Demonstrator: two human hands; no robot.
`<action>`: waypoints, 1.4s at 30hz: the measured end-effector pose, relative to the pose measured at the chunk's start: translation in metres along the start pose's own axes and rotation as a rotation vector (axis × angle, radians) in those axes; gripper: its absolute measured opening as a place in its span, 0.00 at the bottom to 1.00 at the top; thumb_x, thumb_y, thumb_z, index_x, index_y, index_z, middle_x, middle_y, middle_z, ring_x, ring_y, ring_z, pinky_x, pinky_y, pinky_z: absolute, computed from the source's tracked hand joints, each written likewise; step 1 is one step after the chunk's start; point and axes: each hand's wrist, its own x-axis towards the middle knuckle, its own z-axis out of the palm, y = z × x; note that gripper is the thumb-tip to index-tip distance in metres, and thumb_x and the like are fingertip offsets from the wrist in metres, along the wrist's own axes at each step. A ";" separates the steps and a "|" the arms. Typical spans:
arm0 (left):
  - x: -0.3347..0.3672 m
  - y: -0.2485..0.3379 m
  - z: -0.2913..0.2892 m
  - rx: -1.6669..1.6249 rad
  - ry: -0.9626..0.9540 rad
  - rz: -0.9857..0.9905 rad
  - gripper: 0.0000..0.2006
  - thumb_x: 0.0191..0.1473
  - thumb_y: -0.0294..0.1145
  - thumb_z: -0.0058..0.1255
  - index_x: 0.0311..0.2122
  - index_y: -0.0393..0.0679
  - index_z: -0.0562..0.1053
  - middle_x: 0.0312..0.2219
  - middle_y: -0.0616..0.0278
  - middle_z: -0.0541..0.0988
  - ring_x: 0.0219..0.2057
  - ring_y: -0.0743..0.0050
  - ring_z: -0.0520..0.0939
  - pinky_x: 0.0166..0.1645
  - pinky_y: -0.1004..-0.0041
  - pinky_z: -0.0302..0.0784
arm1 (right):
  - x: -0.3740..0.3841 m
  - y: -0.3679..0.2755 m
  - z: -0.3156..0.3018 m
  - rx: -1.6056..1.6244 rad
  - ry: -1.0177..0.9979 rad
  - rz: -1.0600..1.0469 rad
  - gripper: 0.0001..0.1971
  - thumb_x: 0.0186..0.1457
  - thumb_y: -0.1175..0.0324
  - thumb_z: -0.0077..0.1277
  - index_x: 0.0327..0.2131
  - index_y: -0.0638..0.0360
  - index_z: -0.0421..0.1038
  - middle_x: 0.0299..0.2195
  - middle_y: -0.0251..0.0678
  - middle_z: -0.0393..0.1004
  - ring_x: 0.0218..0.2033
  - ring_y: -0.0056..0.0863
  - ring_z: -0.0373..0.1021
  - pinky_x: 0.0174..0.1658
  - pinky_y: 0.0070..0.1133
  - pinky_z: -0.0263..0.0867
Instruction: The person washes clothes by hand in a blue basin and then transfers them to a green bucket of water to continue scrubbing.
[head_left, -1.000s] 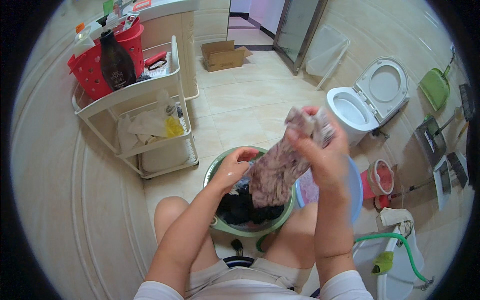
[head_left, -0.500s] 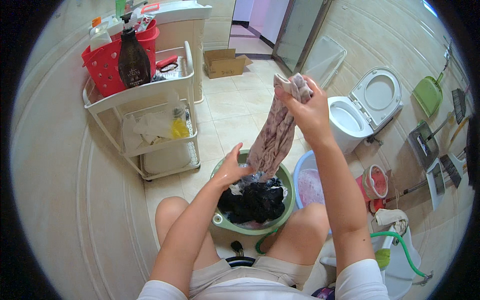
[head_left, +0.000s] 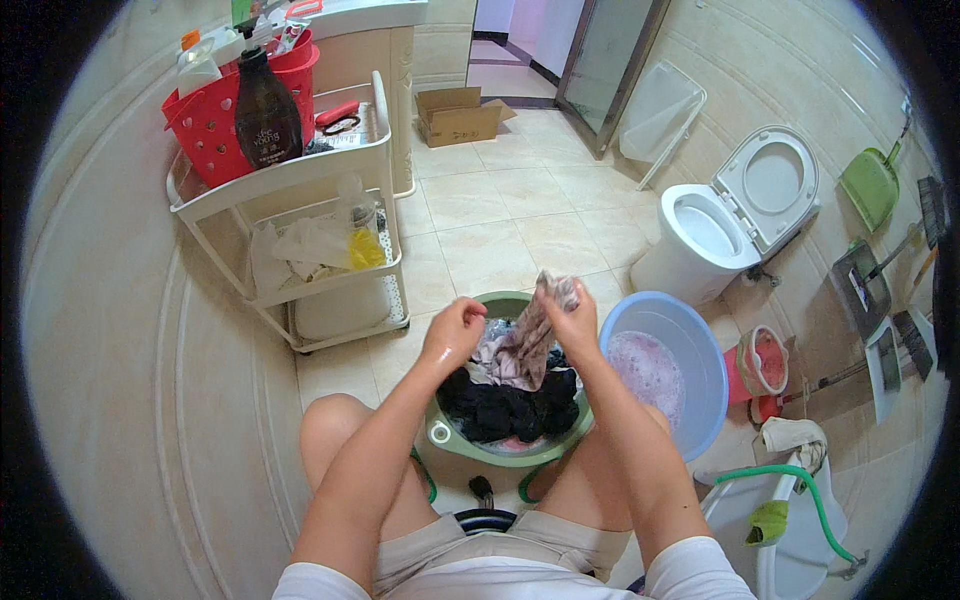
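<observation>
A wet, mottled pinkish-grey garment [head_left: 528, 350] hangs from my right hand [head_left: 570, 315], which grips its bunched upper end. The garment's lower part rests on the laundry in a green basin [head_left: 438, 432] between my knees. Black clothing [head_left: 505, 408] fills the near part of this basin, with some pale cloth and water around it. Over the basin's left rim, my left hand [head_left: 455, 335] is wet and its fingers are curled in; no cloth hangs from it.
Right of the green basin stands a blue basin [head_left: 705, 375] of foamy water. Farther off are a toilet [head_left: 705, 235] and a cardboard box [head_left: 460, 118]. A white cart [head_left: 290, 180] with a red basket [head_left: 200, 130] is at left. A green hose [head_left: 800, 480] runs at lower right.
My right hand has come down with the garment, lowering it onto the laundry. My left hand's spread fingers have curled in. The view has shifted, showing more of the blue basin.
</observation>
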 end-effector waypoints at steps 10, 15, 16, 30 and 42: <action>-0.016 -0.035 0.068 0.554 -0.465 -0.111 0.28 0.50 0.47 0.51 0.51 0.38 0.65 0.48 0.45 0.68 0.51 0.46 0.68 0.53 0.57 0.67 | -0.027 0.098 0.016 -0.537 -0.119 0.184 0.20 0.40 0.61 0.61 0.39 0.56 0.71 0.35 0.48 0.70 0.41 0.47 0.67 0.42 0.36 0.63; -0.007 -0.051 0.084 0.554 -0.432 -0.116 0.34 0.50 0.48 0.51 0.55 0.33 0.59 0.49 0.41 0.67 0.52 0.46 0.67 0.56 0.60 0.62 | -0.028 0.113 0.020 -0.494 -0.046 0.181 0.19 0.40 0.64 0.61 0.37 0.58 0.70 0.35 0.50 0.70 0.39 0.48 0.68 0.41 0.36 0.64; -0.008 -0.053 0.087 0.570 -0.378 -0.058 0.34 0.51 0.48 0.50 0.55 0.33 0.57 0.49 0.41 0.67 0.52 0.46 0.67 0.56 0.60 0.62 | -0.026 0.117 0.021 -0.543 -0.077 0.171 0.19 0.41 0.65 0.60 0.38 0.59 0.69 0.35 0.50 0.70 0.39 0.48 0.68 0.42 0.36 0.64; -0.003 -0.052 0.092 0.878 -0.814 -0.453 0.29 0.54 0.55 0.37 0.44 0.37 0.73 0.48 0.45 0.71 0.50 0.48 0.72 0.54 0.59 0.65 | -0.024 0.127 0.058 -0.956 -0.249 0.029 0.09 0.49 0.70 0.40 0.32 0.58 0.70 0.31 0.42 0.73 0.36 0.42 0.70 0.37 0.39 0.65; -0.005 -0.079 0.096 0.733 -0.723 -0.332 0.24 0.55 0.52 0.38 0.39 0.41 0.76 0.42 0.48 0.76 0.46 0.49 0.75 0.50 0.57 0.68 | -0.024 0.131 0.056 -0.917 -0.259 -0.147 0.10 0.48 0.68 0.44 0.34 0.58 0.70 0.34 0.44 0.73 0.38 0.42 0.69 0.39 0.38 0.64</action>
